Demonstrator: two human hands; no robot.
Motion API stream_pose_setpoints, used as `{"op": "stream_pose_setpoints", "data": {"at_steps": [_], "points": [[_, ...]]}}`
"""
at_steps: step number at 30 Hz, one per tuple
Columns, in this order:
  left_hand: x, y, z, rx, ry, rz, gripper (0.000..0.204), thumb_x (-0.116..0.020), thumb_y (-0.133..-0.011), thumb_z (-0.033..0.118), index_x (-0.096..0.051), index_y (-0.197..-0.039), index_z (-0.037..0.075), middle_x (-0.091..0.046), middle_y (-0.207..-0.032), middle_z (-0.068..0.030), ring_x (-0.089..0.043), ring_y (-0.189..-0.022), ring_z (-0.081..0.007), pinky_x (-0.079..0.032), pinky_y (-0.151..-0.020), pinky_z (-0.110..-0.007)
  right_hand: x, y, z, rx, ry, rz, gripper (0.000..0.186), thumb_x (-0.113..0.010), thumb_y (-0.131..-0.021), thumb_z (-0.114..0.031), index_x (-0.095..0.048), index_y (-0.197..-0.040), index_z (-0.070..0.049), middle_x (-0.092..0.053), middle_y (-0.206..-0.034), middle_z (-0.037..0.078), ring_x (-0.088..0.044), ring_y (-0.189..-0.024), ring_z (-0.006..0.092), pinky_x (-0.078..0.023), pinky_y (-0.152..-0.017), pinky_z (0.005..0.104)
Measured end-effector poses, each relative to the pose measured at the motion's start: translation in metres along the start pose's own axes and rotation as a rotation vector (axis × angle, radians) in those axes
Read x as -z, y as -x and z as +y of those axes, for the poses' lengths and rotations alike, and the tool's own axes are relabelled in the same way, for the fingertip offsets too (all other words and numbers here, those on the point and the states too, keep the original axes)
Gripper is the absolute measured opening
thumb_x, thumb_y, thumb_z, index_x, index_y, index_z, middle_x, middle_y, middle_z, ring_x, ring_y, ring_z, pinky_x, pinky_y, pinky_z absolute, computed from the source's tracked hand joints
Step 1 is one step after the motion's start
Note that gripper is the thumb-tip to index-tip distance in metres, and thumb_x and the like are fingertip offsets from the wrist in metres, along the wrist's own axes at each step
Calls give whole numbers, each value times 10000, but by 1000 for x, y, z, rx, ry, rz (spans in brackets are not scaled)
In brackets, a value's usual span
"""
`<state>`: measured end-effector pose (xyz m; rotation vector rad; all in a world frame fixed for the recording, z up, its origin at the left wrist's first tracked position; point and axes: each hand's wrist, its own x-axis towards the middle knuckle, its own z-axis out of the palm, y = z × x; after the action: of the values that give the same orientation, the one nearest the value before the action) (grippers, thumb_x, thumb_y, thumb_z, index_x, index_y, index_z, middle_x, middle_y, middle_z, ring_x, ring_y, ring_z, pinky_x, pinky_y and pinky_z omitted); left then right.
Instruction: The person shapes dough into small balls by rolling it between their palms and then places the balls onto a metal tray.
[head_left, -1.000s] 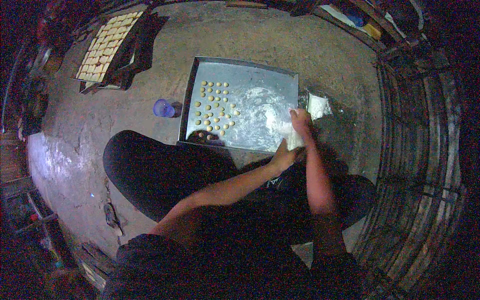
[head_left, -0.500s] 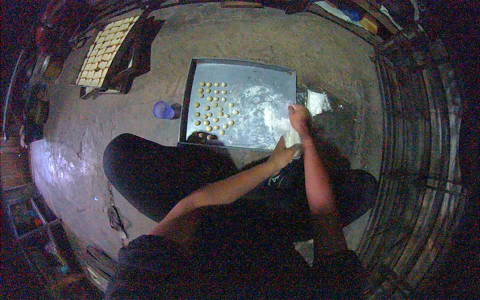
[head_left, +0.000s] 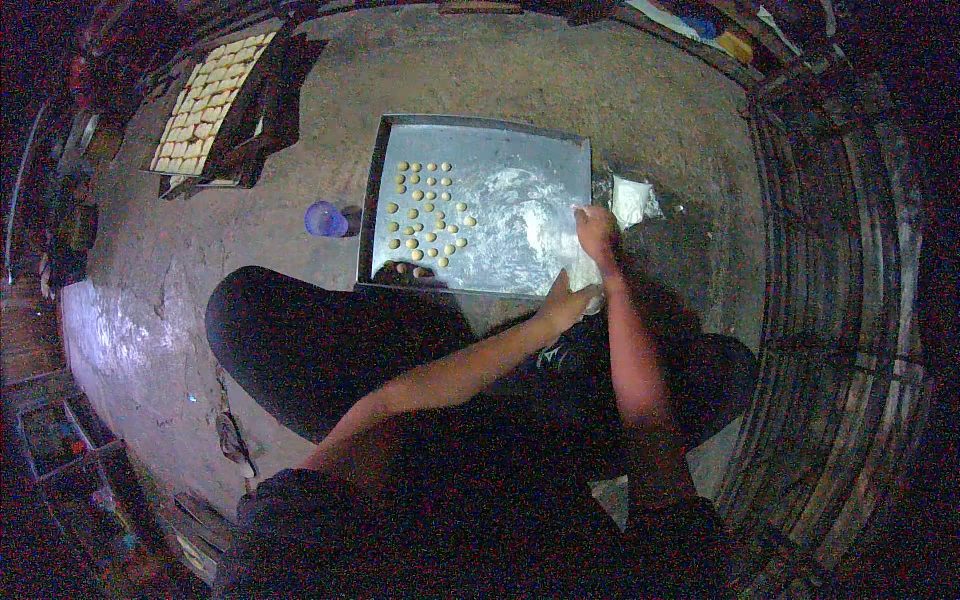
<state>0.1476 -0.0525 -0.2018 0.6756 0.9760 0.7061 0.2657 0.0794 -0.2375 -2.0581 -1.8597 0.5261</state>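
A shallow square metal tray [head_left: 470,142] lies on the floor before my crossed legs. Several small round dough balls [head_left: 430,207] sit in loose rows on its left side, and white flour [head_left: 520,215] is smeared over the right half. At the tray's near right corner, my left hand [head_left: 568,302] is closed at a whitish, blurry thing [head_left: 584,277], maybe a plastic bag, that reaches up between my hands. My right hand [head_left: 598,235] is closed in a fist over the right rim, just above the left one. What its fingers hold is hidden.
Right of the tray lies a white packet [head_left: 631,202]. A purple-blue plastic cup [head_left: 326,220] stands on the left. At the far left, a raised tray [head_left: 158,170] bears rows of pale pieces. A dark slatted wall [head_left: 830,300] runs along the right.
Both hands stay at the tray's right edge, almost in the same place. The view has shifted very slightly; nothing is visibly taken up or let go.
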Motion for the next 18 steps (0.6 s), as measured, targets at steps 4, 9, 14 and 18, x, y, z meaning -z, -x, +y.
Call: {"op": "stream_pose_setpoints", "data": {"at_steps": [4,9,14,18], "points": [[-15,6,8,104,-39,40,834,-703,-885,401,-303,-1466,-45,-570,-1293,-187,-588,-1099,-271,-532,-836,-367,0,4,18,22,52,105,327,-626,-934,-359,-752,-1026,-73,-721,-940,217,-688,-888,423,-516,-866,531],[-2,3,8,-51,-12,0,823,-693,-899,383,-288,-1480,-38,-556,-1325,-182,-582,-1107,-266,-539,-810,-366,17,4,-15,-16,51,-15,331,-623,-933,-361,-751,-1025,-70,-724,-958,209,-684,-927,416,-511,-874,528],[-21,12,18,85,-8,-33,785,-684,-911,375,-302,-1474,-16,-568,-1311,-168,-580,-1097,-247,-538,-778,-369,4,-4,23,-56,82,-62,343,-616,-933,-367,-749,-1007,-59,-724,-983,201,-676,-952,419,-499,-890,534],[-5,9,12,91,3,-71,822,-673,-922,381,-250,-1507,-11,-543,-1351,-169,-574,-1118,-240,-535,-775,-359,-5,0,12,-36,86,-21,365,-604,-941,-381,-744,-989,-48,-722,-985,199,-672,-966,424,-475,-934,557]]}}
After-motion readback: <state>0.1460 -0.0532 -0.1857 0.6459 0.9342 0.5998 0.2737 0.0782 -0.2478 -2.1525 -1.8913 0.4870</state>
